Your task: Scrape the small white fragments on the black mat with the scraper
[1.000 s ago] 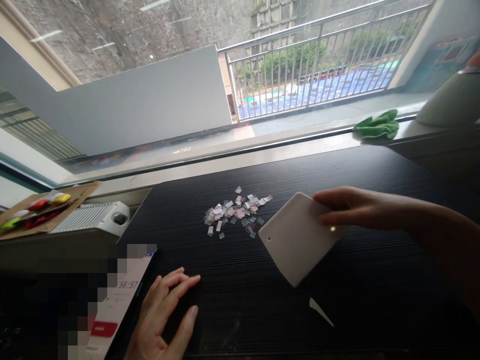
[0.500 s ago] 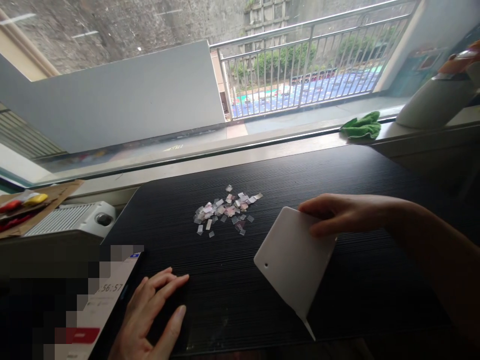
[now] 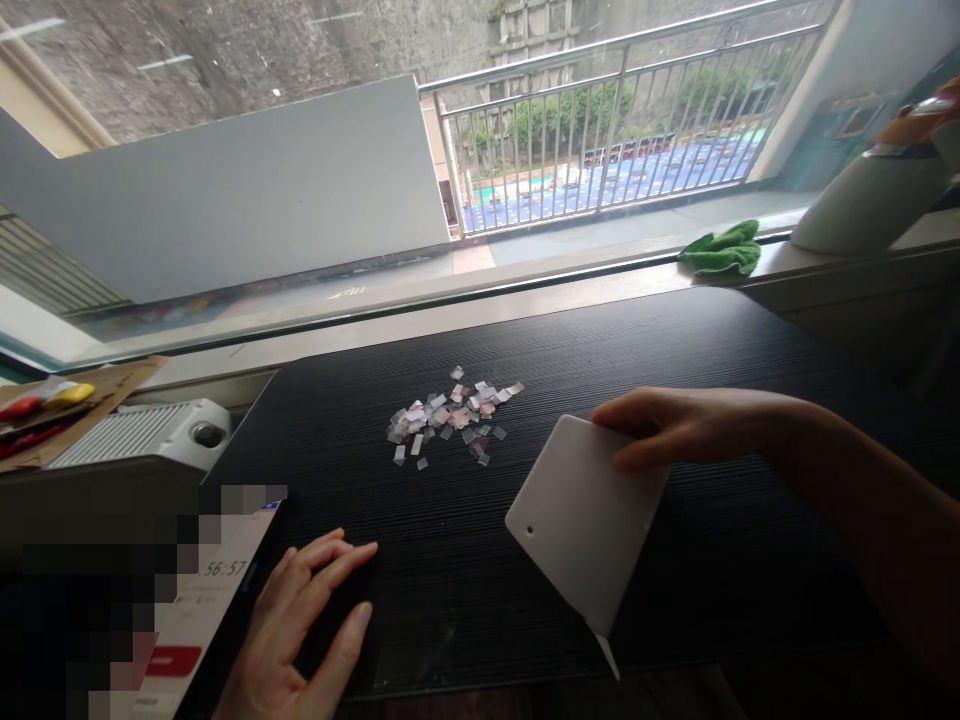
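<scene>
Your black table (image 3: pixel 622 340) runs up to the window sill (image 3: pixel 525 303), its near edge below your hands. A lit screen (image 3: pixel 206 610) blocks the left side, beside your spread, unladen left hand (image 3: pixel 289 615). Your right hand (image 3: pixel 675 425) pinches a tilted white square panel (image 3: pixel 589 510), near the clear-and-pinkish small squares (image 3: pixel 459 415); a white sliver (image 3: pixel 609 655) shows at its lower corner.

The worktop (image 3: pixel 420 520) is black, with a fine linear grain and a rounded far right corner. Small square chips (image 3: pixel 457 410), clear and pinkish, lie loosely clustered left of centre. A white sliver (image 3: pixel 610 658) lies near the front edge. The left hand (image 3: pixel 292 610) rests at front left.
</scene>
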A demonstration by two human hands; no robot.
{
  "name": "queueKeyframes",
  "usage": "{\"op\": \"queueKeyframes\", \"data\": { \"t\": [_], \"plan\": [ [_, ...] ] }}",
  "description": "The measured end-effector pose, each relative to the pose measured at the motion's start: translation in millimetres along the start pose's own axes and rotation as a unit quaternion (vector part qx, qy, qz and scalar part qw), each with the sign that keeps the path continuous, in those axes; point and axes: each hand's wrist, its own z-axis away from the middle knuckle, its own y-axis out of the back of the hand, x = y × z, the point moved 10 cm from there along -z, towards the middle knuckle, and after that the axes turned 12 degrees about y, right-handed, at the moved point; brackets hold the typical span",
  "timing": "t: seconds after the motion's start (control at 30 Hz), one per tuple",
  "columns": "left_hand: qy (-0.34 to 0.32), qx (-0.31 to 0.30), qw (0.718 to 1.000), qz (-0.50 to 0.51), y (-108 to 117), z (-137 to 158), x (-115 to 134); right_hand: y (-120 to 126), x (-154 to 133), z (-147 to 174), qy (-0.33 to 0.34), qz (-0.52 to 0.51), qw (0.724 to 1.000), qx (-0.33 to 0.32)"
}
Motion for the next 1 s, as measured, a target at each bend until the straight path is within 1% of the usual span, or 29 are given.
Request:
{"op": "queueKeyframes", "data": {
  "t": [0.1, 0.2, 0.3, 0.47, 0.53, 0.63, 0.7, 0.87, 1.0],
  "plan": [
    [0.013, -0.01, 1.0, 0.001, -2, 0, -2, -12, 1, -5, 0.005, -0.005, 0.999, -0.033],
    [0.015, -0.015, 1.0, -0.002, -3, 1, -2, -19, -1, -6, 0.007, -0.014, 0.999, -0.049],
    [0.005, -0.007, 1.0, -0.003, -1, 1, 0, -16, -3, -4, 0.014, -0.027, 0.999, -0.04],
    [-0.005, -0.005, 1.0, -0.013, -1, 0, 2, 4, -3, 0, 0.02, -0.015, 1.0, 0.019],
    [-0.007, -0.002, 1.0, -0.014, -1, 1, 2, 1, -2, -1, 0.015, -0.009, 1.0, 0.009],
    [-0.007, 0.0, 1.0, -0.012, -1, 1, 3, -10, 0, -3, 0.001, -0.001, 1.0, -0.026],
    [-0.008, 0.002, 1.0, -0.011, -1, 1, 3, -15, 0, -3, -0.004, -0.006, 0.999, -0.038],
    [-0.01, 0.001, 1.0, -0.015, 1, 1, 5, -9, -3, -3, 0.013, -0.01, 1.0, -0.012],
    [-0.009, 0.006, 1.0, -0.01, 2, 1, 5, -15, -1, -3, 0.004, -0.015, 0.999, -0.035]
  ]
}}
